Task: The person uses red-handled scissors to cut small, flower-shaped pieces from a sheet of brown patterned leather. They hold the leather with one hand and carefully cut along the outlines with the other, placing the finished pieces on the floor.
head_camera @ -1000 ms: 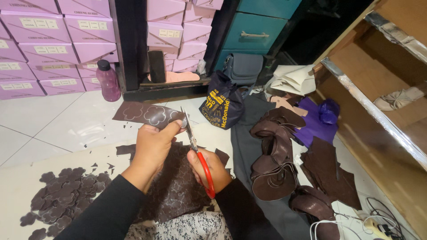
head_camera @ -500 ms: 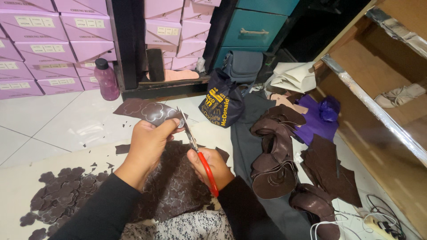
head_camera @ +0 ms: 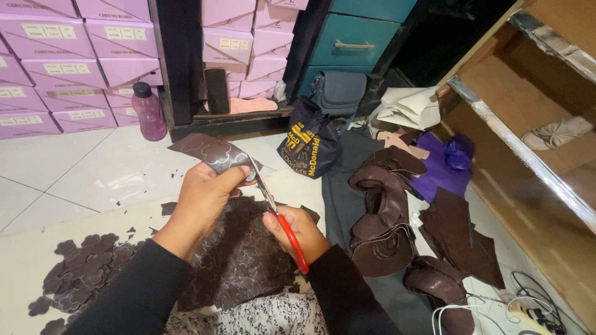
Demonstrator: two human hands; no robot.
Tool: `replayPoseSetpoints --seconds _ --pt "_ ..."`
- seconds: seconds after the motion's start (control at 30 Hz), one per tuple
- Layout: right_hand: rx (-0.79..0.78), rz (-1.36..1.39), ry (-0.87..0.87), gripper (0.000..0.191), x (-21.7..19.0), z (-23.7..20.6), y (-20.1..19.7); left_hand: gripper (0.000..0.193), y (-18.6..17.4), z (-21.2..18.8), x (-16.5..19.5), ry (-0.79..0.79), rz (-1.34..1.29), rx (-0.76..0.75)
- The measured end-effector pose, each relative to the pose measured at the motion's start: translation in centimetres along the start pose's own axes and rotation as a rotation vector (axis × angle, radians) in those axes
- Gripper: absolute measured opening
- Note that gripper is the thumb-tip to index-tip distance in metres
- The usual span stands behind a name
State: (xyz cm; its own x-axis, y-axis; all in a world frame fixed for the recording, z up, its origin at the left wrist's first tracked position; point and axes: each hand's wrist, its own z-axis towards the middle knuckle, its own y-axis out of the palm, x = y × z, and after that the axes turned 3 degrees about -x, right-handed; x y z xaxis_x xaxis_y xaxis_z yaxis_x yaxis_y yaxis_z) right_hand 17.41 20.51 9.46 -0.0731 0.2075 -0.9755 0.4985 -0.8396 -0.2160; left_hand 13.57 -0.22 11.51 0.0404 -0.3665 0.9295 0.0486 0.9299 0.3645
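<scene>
My left hand (head_camera: 202, 201) pinches a dark brown leather sheet (head_camera: 239, 260) marked with traced flower outlines; its far end (head_camera: 208, 152) sticks up past my fingers. Red-handled scissors (head_camera: 279, 217) are gripped in my right hand (head_camera: 298, 232), blades pointing up into the sheet right beside my left fingers. The rest of the sheet drapes over my lap. A heap of cut-out brown flower shapes (head_camera: 77, 273) lies on the floor to my left.
Curled brown leather pieces (head_camera: 385, 217) and flat scraps (head_camera: 462, 236) lie at the right on grey cloth. A dark bag (head_camera: 310, 146), a purple bottle (head_camera: 149, 111), stacked lilac boxes (head_camera: 62, 68), a teal drawer cabinet (head_camera: 360, 37) and a wooden shelf (head_camera: 534, 124) surround me.
Both hands have edged slightly right with the sheet and scissors; the leather's far end has turned a little as the blades work along the outline.
</scene>
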Motion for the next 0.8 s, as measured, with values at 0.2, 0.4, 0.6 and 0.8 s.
replayPoseSetpoints --seconds 0.2,0.4,0.6,0.8 --pt "-0.008 0.081 0.034 0.04 0.0 -0.1 -0.3 0.014 0.2 0.1 -0.2 -0.012 0.038 -0.021" --pt "-0.02 0.154 0.036 0.042 0.8 0.0 -0.5 0.015 0.2 0.0 -0.6 -0.005 0.012 0.014" --pt "0.0 0.181 0.053 0.036 0.9 0.1 -0.3 0.019 0.3 0.1 -0.9 0.046 -0.049 0.005" --pt "-0.039 0.228 0.051 0.031 0.5 -0.1 -0.6 0.016 1.0 -0.4 -0.7 0.002 -0.057 -0.014"
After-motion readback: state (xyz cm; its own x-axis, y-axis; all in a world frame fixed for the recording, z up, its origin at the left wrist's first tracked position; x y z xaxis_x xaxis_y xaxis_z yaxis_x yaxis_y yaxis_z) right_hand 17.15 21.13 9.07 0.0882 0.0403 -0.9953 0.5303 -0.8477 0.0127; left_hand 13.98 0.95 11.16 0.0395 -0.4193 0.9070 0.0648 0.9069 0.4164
